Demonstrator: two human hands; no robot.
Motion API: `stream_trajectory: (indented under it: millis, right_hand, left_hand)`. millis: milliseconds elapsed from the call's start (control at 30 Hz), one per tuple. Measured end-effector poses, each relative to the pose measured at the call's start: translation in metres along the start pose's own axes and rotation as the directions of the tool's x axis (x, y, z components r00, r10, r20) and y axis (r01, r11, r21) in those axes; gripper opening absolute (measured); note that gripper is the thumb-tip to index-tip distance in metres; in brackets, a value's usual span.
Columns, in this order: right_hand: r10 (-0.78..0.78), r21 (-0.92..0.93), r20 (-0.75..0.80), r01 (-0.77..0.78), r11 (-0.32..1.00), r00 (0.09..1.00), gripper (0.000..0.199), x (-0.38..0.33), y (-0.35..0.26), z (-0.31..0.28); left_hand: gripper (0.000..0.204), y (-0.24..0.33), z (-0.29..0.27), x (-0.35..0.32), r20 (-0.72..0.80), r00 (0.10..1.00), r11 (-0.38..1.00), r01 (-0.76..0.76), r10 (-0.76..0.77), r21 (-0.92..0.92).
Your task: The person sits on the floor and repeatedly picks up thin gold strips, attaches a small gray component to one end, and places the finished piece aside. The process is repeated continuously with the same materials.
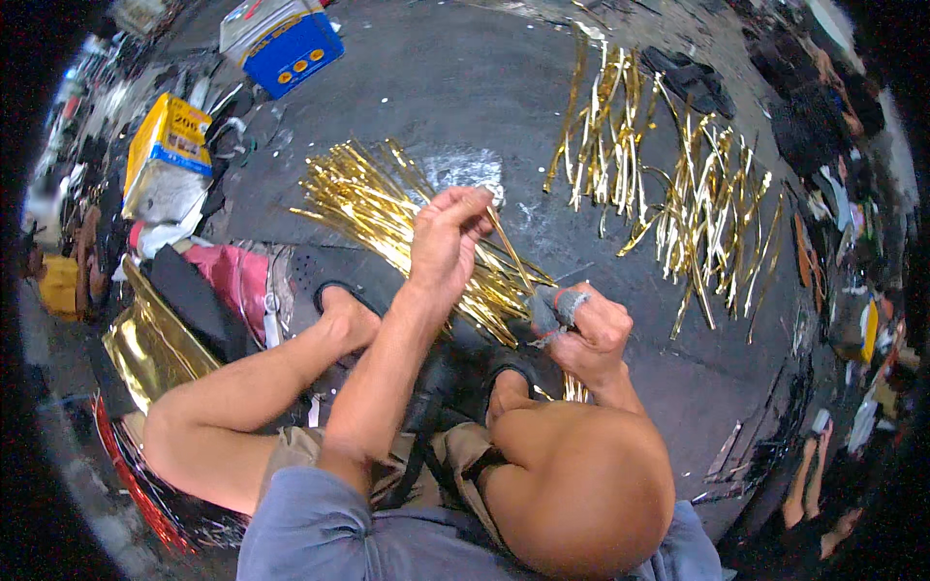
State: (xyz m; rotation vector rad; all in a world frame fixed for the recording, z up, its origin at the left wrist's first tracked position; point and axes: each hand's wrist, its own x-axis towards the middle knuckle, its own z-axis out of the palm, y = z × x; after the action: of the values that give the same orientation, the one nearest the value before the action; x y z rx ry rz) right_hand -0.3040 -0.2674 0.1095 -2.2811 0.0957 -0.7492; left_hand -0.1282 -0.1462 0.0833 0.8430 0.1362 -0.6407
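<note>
My left hand (448, 242) is raised with its fingers pinched on the end of a narrow gold foil strip (511, 248). That strip slants down to my right hand (593, 337), which is closed in a fist near my right knee. Grey wrapping (557, 308) covers part of the right hand's thumb and fingers. More gold strips (575, 387) hang out below this fist, so it grips a bunch of them. Beneath and behind my left hand, a loose pile of gold foil strips (354, 194) lies on the dark floor.
Two more gold strip bundles (610, 131) (717, 213) lie at the far right, near a black sandal (690, 82). Blue (294, 58) and yellow (167, 145) boxes stand at the far left. Gold foil sheeting (150, 334), pink material (231, 281) and red strips (131, 484) lie at left.
</note>
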Motion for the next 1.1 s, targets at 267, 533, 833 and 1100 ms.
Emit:
stream_trajectory:
  millis: [267,533,833,1100]
  right_hand:
    - [-0.010,0.029,0.069,0.008,1.000,0.998,0.020,-0.019,0.003,-0.006]
    - [-0.059,0.059,0.218,0.048,0.997,0.974,0.025,-0.048,-0.006,-0.029]
    - [0.142,0.171,0.285,-0.196,0.966,0.948,0.027,-0.096,0.010,-0.037]
    - [0.261,-0.015,0.444,-0.284,0.959,0.857,0.032,-0.120,0.060,-0.004]
  left_hand:
    - [0.008,0.052,-0.022,0.040,-0.205,0.966,0.988,-0.157,0.154,0.001]
    - [0.009,0.127,-0.115,0.105,-0.321,0.903,0.958,-0.282,0.285,0.057]
    - [0.017,0.177,-0.223,0.171,-0.352,0.915,0.975,-0.149,0.198,0.163]
    - [0.027,0.165,-0.295,0.185,-0.547,0.772,0.932,-0.162,0.324,0.323]
